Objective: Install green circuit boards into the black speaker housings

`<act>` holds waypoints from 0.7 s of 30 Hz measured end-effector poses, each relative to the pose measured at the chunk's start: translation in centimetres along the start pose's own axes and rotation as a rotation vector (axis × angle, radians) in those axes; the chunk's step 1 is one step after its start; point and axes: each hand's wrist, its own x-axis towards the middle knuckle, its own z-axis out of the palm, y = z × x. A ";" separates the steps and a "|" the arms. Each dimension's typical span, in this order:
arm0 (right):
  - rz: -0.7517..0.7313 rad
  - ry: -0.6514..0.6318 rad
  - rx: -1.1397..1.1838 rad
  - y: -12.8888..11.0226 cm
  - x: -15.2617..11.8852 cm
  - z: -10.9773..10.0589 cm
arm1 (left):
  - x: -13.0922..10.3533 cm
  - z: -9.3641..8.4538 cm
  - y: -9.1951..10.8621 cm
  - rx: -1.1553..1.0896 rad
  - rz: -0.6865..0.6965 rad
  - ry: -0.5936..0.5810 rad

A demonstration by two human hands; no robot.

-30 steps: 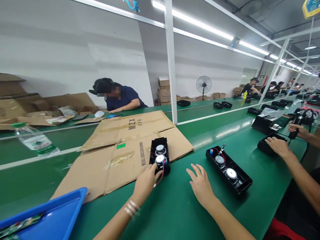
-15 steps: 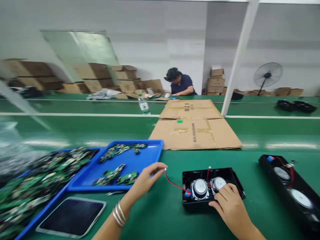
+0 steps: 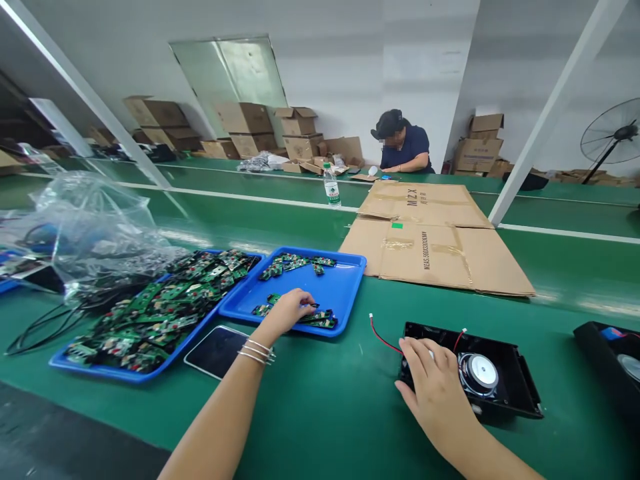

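Observation:
My left hand is over the near part of a blue tray. Its fingers are pinched at a small green circuit board among others lying there. My right hand grips the left end of a black speaker box, covering one of its speakers. The other round speaker shows inside the box. A red wire with a white plug sticks out past the left wall, its plug end free; a second plugged wire rises near the back wall.
A second blue tray is heaped with circuit boards, beside a tablet-like panel and a clear plastic bag. Flattened cardboard lies behind the speaker box. Another black box stands at right. A person sits opposite, beyond a bottle.
My left hand has let go of the wire's plug and moved left to the boards in the tray. My right hand has shifted to the box's left end. The view has turned left.

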 end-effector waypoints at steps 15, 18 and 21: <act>0.367 -0.061 0.873 0.2 2.1 -3.2 | -10.7 4.1 14.6 -1.252 -0.254 -0.067; 0.334 -0.155 0.780 0.6 2.5 -4.1 | -11.3 5.5 15.8 -1.337 -0.265 -0.149; 0.320 -0.183 0.730 1.0 2.7 -4.5 | -11.5 6.3 16.7 -1.446 -0.295 -0.161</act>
